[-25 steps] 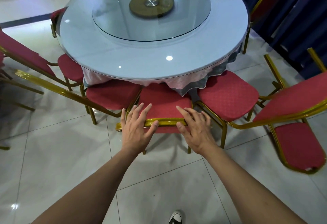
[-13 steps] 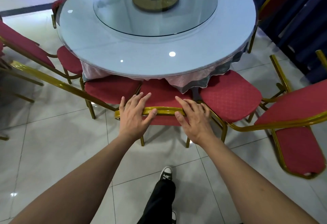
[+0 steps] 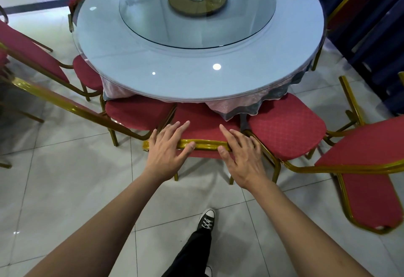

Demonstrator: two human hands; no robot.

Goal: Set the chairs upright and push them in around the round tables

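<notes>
- My black sneaker (image 3: pixel 206 220) is planted on the pale floor tiles (image 3: pixel 72 185) at the lower centre of the frame
- My left hand (image 3: pixel 167 151) rests on the gold top rail of the middle chair (image 3: pixel 203 121), fingers straight and spread forward over the rail, thumb lying along it
- My right hand (image 3: pixel 241 155) rests on the same rail just to the right, fingers straight and spread, thumb hooked at the rail's near side
- That chair stands upright at centre frame, its red seat partly under the worktop (image 3: pixel 196 75) edge
- A left neighbour chair (image 3: pixel 140 110) and a right neighbour chair (image 3: pixel 286 123) stand upright on either side, their seats close against it
- At lower right a tipped chair (image 3: pixel 371 195) leans with its red padding facing up
- On the round worktop sits a glass turntable (image 3: pixel 196 14) in the upper centre
</notes>
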